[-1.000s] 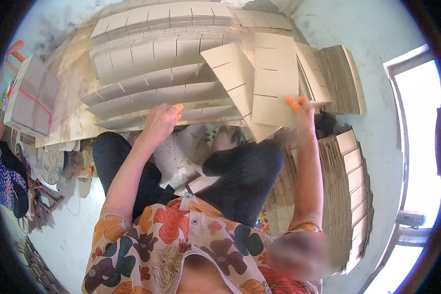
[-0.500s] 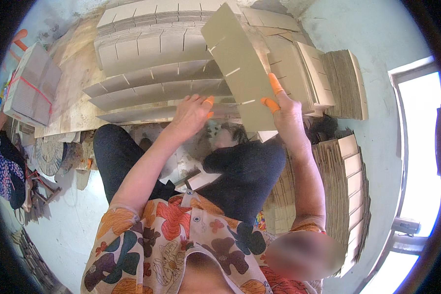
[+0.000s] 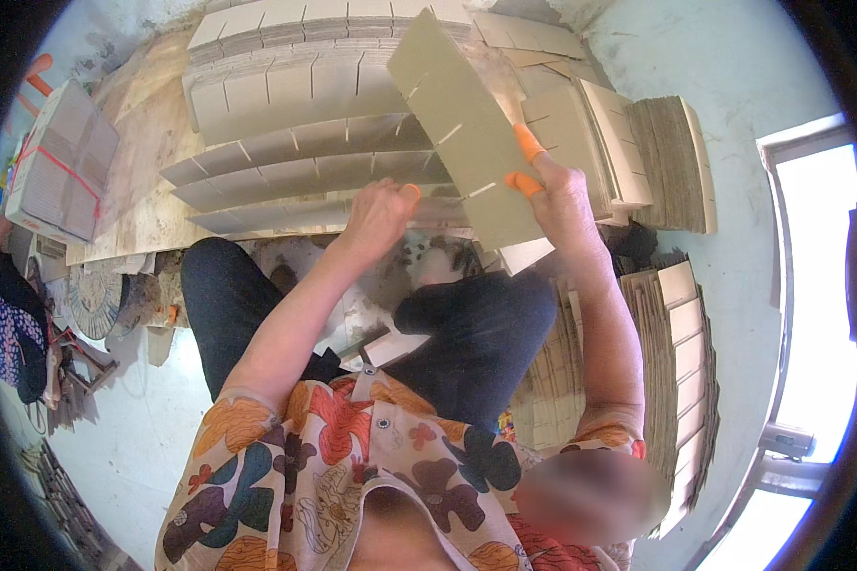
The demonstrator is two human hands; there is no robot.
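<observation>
My right hand (image 3: 559,195), with orange finger covers on the thumb and a finger, grips a slotted cardboard strip (image 3: 467,143) by its right edge. That strip is held tilted, its slots facing left, across the right ends of several standing strips. My left hand (image 3: 381,217) is closed at the top edge of the nearest standing cardboard strip (image 3: 267,219), seemingly pinching it; its fingertips are partly hidden. An orange cover shows on one of its digits. Behind stand two more slotted strips, a middle one (image 3: 300,179) and a far one (image 3: 305,143), roughly parallel.
Stacks of slotted cardboard (image 3: 295,86) fill the back of the wooden board (image 3: 148,143). More cardboard stacks (image 3: 671,157) stand at the right, and a tall pile (image 3: 652,333) sits beside my right arm. A taped carton (image 3: 62,171) is at the left.
The strip in my right hand has dropped slightly and tilted further left at its top. My right hand has shifted a little up. My left hand's fingers have curled more tightly.
</observation>
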